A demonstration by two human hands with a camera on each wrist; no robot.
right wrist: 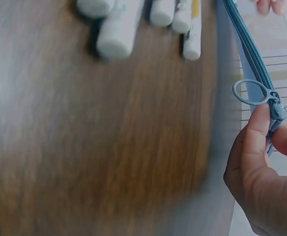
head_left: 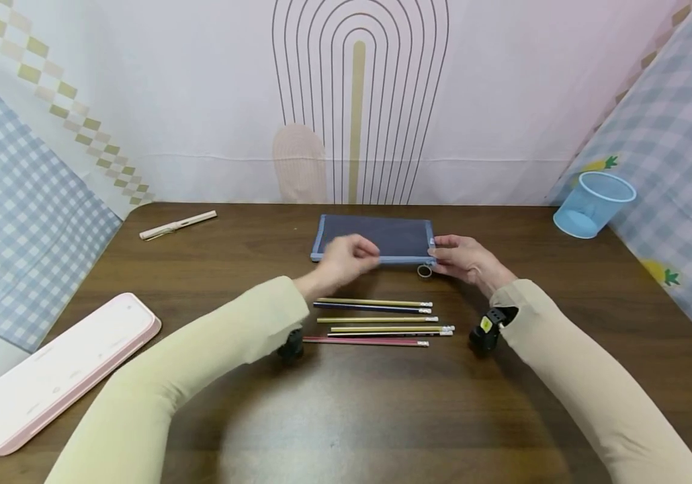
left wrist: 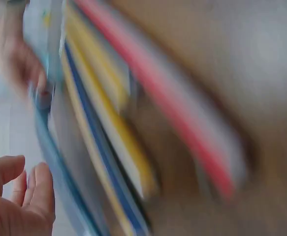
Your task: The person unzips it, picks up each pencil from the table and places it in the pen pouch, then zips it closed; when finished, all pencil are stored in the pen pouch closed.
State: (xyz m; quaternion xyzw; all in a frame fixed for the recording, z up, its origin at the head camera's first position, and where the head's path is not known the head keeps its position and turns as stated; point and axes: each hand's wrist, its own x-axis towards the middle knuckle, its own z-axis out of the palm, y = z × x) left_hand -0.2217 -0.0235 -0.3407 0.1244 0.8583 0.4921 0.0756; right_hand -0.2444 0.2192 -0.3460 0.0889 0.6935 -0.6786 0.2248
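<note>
A dark blue zippered pouch [head_left: 376, 235] with lighter blue edging lies toward the back of the table. My right hand [head_left: 465, 259] pinches its right end between thumb and fingers, close to the zipper's ring pull [right wrist: 251, 92]. In front of the pouch's near edge, my left hand [head_left: 346, 261] hovers with fingers loosely bent and nothing between them, as the left wrist view shows. Several pencils [head_left: 376, 320], yellow, dark and pink, lie side by side nearer to me, their white eraser ends to the right.
On the left are a white pen [head_left: 178, 225] at the back and a white-and-pink pencil case [head_left: 62, 373] by the edge. A translucent blue cup [head_left: 594, 205] stands at the back right. Patterned cloth [head_left: 213, 101] hangs behind the table.
</note>
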